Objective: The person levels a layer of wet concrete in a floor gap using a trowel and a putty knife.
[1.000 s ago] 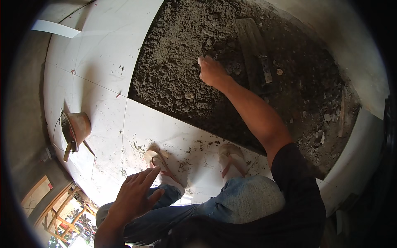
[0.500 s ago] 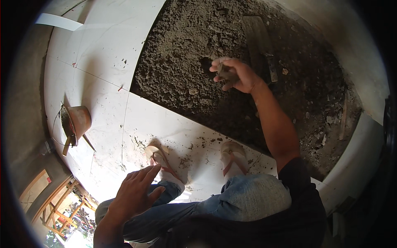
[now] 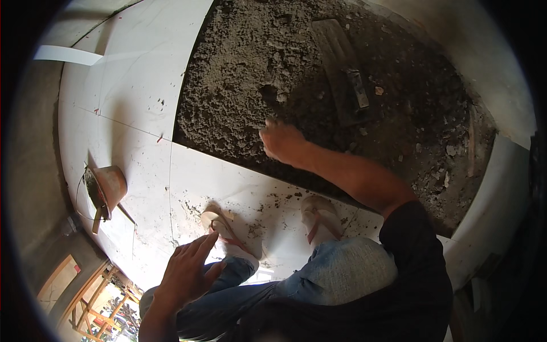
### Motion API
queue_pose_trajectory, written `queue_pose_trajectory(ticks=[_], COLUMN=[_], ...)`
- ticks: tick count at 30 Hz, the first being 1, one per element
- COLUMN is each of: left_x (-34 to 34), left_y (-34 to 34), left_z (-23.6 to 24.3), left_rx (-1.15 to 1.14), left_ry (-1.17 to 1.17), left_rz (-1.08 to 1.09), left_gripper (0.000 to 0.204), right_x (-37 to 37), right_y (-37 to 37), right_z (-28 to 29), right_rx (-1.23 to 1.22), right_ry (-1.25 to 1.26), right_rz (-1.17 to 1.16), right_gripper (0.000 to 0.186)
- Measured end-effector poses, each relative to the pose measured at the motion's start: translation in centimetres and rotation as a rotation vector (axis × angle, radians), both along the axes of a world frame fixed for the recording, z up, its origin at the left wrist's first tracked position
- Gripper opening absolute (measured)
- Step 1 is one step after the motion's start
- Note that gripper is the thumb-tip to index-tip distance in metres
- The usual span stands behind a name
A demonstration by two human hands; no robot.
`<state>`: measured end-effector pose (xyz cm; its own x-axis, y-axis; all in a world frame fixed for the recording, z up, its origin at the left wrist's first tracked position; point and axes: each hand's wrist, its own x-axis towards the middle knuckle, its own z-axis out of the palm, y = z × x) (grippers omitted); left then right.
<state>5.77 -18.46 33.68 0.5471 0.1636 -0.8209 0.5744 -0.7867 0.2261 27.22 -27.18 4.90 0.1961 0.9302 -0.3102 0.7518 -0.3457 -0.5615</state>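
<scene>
My right hand [image 3: 282, 141] is over the rough grey mortar bed [image 3: 233, 68], a short way in from the white tile edge. Its fingers are curled in, and what they hold, if anything, is hidden. My left hand [image 3: 187, 271] hovers above my left leg, fingers stretched out and holding nothing. Beyond my right hand, a long flat plastering float [image 3: 331, 48] with a handle lies on the mortar, coated in grey.
White floor tiles [image 3: 134, 74] with small red spacers border the mortar on the left and near side. A bucket [image 3: 114, 185] with a wooden-handled tool stands at left. My sandalled feet [image 3: 225, 228] are on crumb-strewn tile. Rubble [image 3: 447, 165] lies by the right wall.
My right hand has moved nearer and to the left, turning palm down; the grey lump seen in its fingers no longer shows. My left hand has barely moved.
</scene>
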Motion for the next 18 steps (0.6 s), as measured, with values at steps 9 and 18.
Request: queue_pose_trajectory(ticks=[9, 18], left_x=[0.6, -0.8], left_y=[-0.7, 0.4], left_z=[-0.5, -0.5], left_rx=[-0.049, -0.013], left_ry=[-0.061, -0.017], left_rz=[-0.021, -0.021], left_gripper=[0.063, 0.067], right_x=[0.9, 10.8], right_y=[-4.4, -23.1], right_z=[0.0, 7.1], right_rx=[0.012, -0.276], right_ry=[0.234, -0.807], right_rz=[-0.255, -1.066], right_gripper=[0.027, 0.034])
